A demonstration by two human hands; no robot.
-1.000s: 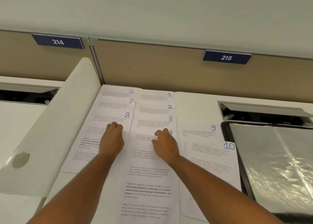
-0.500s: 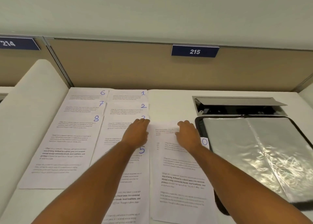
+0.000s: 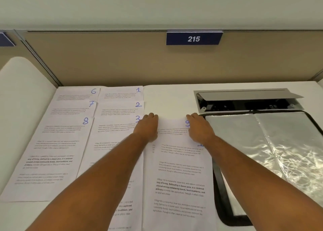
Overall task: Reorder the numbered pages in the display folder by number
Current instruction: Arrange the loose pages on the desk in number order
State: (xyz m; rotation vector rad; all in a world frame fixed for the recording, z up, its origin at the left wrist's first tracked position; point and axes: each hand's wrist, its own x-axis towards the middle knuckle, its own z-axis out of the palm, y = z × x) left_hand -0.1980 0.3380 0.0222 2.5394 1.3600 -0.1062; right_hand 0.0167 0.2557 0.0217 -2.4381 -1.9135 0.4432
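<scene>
Numbered pages laid in columns on the desk (image 3: 167, 98), folder at right

Sheets 6 (image 3: 76, 93), 7 (image 3: 73, 108) and 8 (image 3: 52, 152) are overlapped at left; sheets 1 (image 3: 122, 93), 2 (image 3: 120, 109) and 3 (image 3: 113, 126) beside them; sheet 9 (image 3: 173, 126) is laid between these and the open plastic-sleeved display folder (image 3: 279, 143), behind which a hinged cable hatch (image 3: 244, 98) is set.
</scene>
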